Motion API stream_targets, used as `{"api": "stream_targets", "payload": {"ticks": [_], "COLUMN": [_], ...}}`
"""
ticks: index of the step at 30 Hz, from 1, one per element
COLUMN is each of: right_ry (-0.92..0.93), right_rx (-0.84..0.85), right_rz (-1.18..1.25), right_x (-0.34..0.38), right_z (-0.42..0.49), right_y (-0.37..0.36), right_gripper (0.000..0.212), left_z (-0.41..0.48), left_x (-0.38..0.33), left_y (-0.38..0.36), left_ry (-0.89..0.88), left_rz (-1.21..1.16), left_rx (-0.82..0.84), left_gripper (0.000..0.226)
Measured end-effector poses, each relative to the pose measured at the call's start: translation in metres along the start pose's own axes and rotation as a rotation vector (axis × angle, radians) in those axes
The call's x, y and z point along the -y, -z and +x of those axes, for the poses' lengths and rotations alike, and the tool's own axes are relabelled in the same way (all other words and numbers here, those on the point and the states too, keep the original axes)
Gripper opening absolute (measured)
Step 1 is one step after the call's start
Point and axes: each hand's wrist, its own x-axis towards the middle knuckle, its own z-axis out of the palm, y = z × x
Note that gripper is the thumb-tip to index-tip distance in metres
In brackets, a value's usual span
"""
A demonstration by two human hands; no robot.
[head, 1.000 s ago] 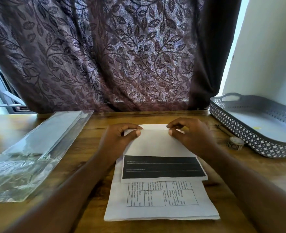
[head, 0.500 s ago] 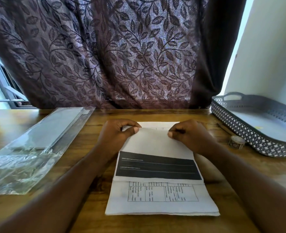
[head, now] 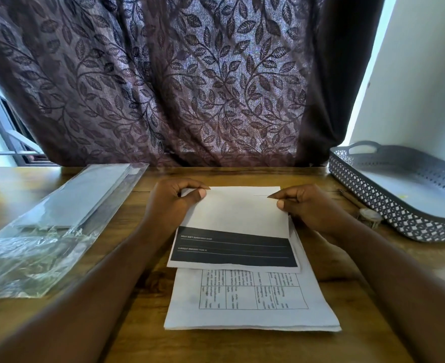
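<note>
On the wooden table [head: 360,344] by the leafy curtain [head: 190,87], we'd slid both hands outward in the last second. The left hand [head: 169,205] and right hand [head: 307,208] each pinched a far corner of the folded top sheet [head: 237,216]. It now sat skewed on the paper stack [head: 250,305], so we figured it needed squaring before creasing.

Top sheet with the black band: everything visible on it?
The top sheet is thin white paper, a blank flap lying askew over a dark band with pale small print. It lies skewed on a stack of printed sheets on the wooden table. The left hand pinches its far left corner, the right hand its far right edge.
</note>
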Motion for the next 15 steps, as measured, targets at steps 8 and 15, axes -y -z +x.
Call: {"api": "stream_targets", "payload": {"ticks": [8, 15], "right_ry": [0.110, 0.437], "right_rx": [-0.252, -0.320], "right_rz": [-0.073, -0.240], "right_x": [0.024, 0.039], "right_z": [-0.004, -0.019], "right_y": [-0.013, -0.045], "right_gripper": [0.013, 0.015], "left_z": [-0.002, -0.021], "left_x": [-0.004, -0.046], "left_y": [-0.001, -0.031], "left_ry": [-0.061, -0.486], "left_rz": [0.369, 0.349], "left_rx": [-0.108, 0.093], "left_gripper": [0.027, 0.024]}}
